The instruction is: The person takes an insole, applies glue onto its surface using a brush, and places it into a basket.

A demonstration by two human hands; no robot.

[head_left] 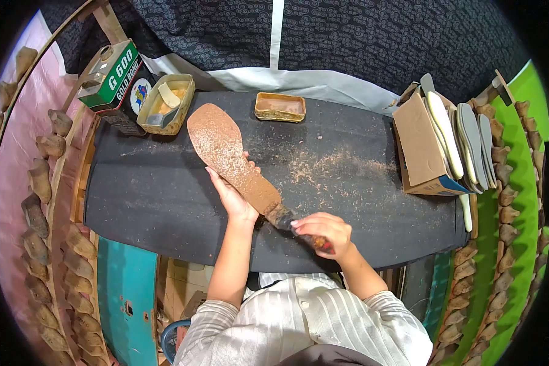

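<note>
My left hand [235, 198] supports a brown shoe sole [218, 137] from beneath, with its fingertips showing at the sole's right edge. The wide end points up and left; its surface looks wet and lumpy, as if coated with glue. In my right hand [330, 232] is a glue-caked brush [280, 215] with a dark middle and reddish handle end. The brush's flat tip lies against the narrow lower end of the sole. My right fingers are closed around its handle, slightly blurred.
A G 600 Gold Bond can [113, 85] stands at the back left beside a tub [186, 100] holding pale pieces. A small glue-crusted tray [280, 108] is at the back. Brown crumbs dot the black table [165, 226]. A cardboard box [418, 146] holds soles [466, 140]; shoe lasts [39, 183] line side racks.
</note>
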